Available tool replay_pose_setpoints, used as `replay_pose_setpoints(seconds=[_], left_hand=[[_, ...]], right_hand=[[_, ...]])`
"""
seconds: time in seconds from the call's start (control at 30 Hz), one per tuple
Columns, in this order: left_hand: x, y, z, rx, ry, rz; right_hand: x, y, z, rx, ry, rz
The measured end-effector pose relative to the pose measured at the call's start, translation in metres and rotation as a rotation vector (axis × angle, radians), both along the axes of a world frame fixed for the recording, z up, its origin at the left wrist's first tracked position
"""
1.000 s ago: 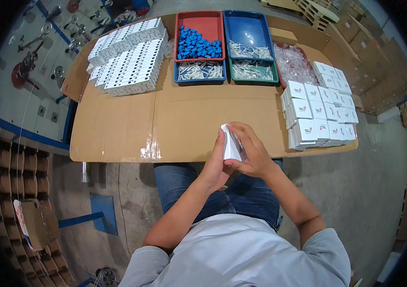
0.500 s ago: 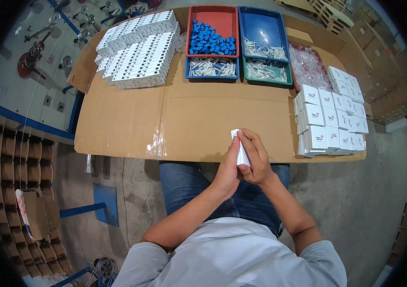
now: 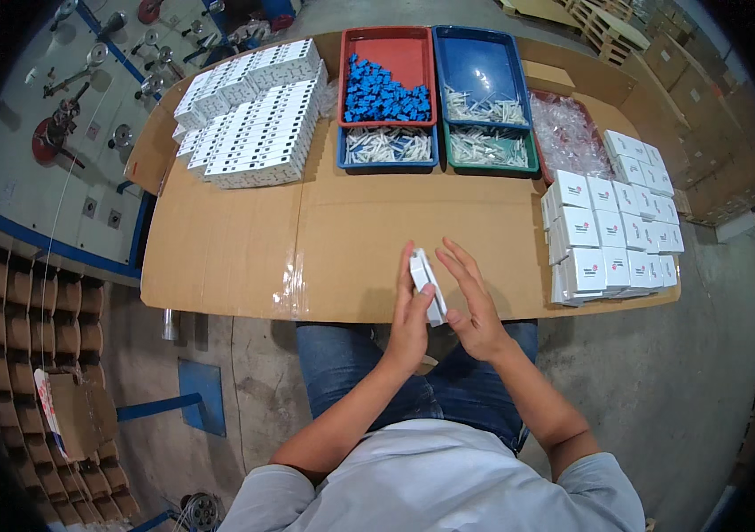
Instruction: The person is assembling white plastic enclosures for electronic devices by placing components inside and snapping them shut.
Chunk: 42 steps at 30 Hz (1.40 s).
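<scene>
Clasped between both hands half a second ago, the white box (image 3: 420, 269) now sits in the left hand (image 3: 406, 332), pinched between thumb and straightened fingers. The right hand (image 3: 482, 330), at the box's four o'clock, has parted its fingers widely; whether its thumb touches is hard to tell.

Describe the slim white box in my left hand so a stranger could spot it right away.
Find the big cardboard work surface and go to the middle of its near edge. There, the left hand holds a slim white box, with the open right hand close beside it. Unlike the left stack and right stack of white boxes, it is the single one in a hand.
</scene>
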<state>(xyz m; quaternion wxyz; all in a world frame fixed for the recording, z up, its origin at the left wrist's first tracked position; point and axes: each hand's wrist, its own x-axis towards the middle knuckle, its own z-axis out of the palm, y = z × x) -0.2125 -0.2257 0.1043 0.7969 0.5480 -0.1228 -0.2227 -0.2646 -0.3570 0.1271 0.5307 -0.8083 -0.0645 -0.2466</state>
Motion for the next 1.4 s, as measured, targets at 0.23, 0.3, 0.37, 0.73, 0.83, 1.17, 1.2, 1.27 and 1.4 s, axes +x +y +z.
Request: replay_pose_setpoints(seconds=[0.23, 0.3, 0.37, 0.73, 0.83, 1.17, 1.2, 1.27, 1.4], left_hand=[[0.001, 0.003, 0.004, -0.163, 0.147, -0.008], [0.013, 0.016, 0.003, -0.129, 0.379, -0.141], [0.015, 0.020, 0.007, -0.099, 0.607, -0.278], [0.007, 0.031, -0.010, -0.160, 0.709, -0.246], [0.007, 0.030, -0.012, -0.180, 0.747, -0.235], [0.003, 0.029, -0.012, -0.111, 0.707, -0.142], [0.001, 0.029, -0.010, -0.110, 0.706, -0.141], [-0.002, 0.027, -0.008, -0.035, 0.628, -0.141], [0.001, 0.032, -0.019, -0.067, 0.631, -0.151]], right_hand=[[0.004, 0.002, -0.012, 0.372, 0.252, 0.121], [0.004, 0.000, -0.005, -0.093, 0.169, 0.043], [0.001, 0.003, -0.012, -0.148, 0.127, 0.038], [0.005, 0.017, -0.042, -0.066, 0.001, 0.049], [0.002, 0.019, -0.047, 0.097, 0.040, 0.025], [0.009, 0.009, -0.042, -0.152, 0.030, 0.085], [0.010, 0.009, -0.044, -0.101, 0.029, 0.086], [0.008, 0.009, -0.042, -0.109, 0.035, 0.088], [0.012, 0.006, -0.049, -0.234, -0.051, 0.094]])
